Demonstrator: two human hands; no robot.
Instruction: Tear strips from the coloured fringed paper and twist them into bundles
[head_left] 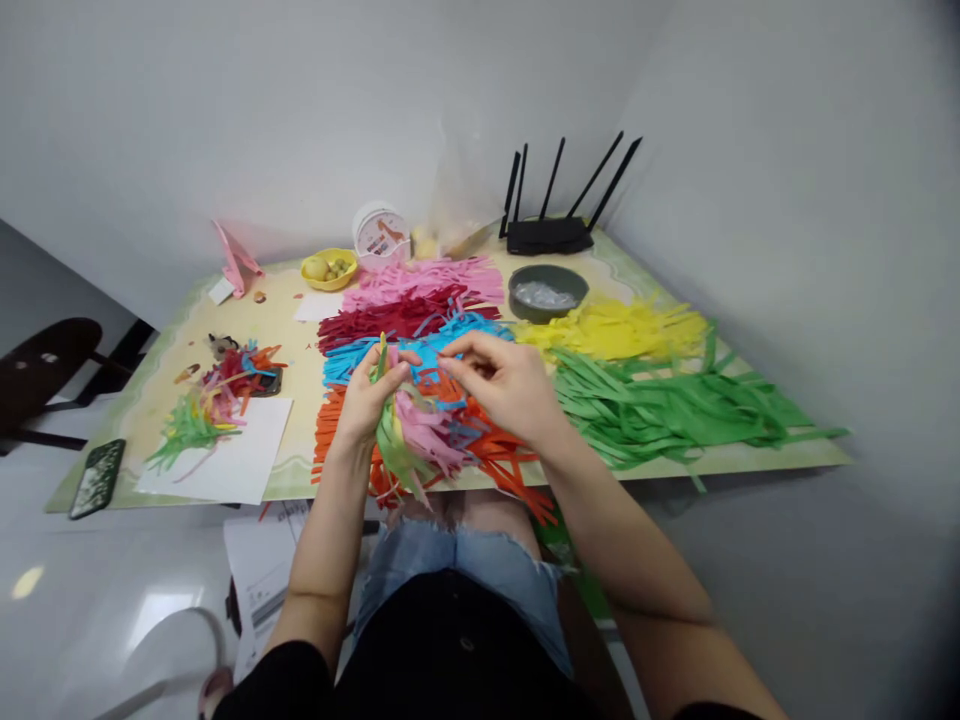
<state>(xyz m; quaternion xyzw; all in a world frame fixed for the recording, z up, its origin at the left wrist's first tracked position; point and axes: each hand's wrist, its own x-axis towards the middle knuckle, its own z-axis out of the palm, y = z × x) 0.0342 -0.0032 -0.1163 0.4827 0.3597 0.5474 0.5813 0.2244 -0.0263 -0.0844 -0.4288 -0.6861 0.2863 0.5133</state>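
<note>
Over a cream table (300, 350) by grey walls (300, 120), the left hand (364, 402) grips coloured strips (420, 432); the right hand (511, 385) pinches, hold unclear.

I'm counting six single-colour strip piles (630, 325), two bowls (330, 284), one tub (381, 232) along the tabletop's (289, 325) far edge, one router (550, 237) far right, one phone (97, 478) near left corner!

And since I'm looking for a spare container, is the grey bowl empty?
Not empty: the grey bowl has clear, crinkled material inside; exactly what it is, I cannot tell.
</note>
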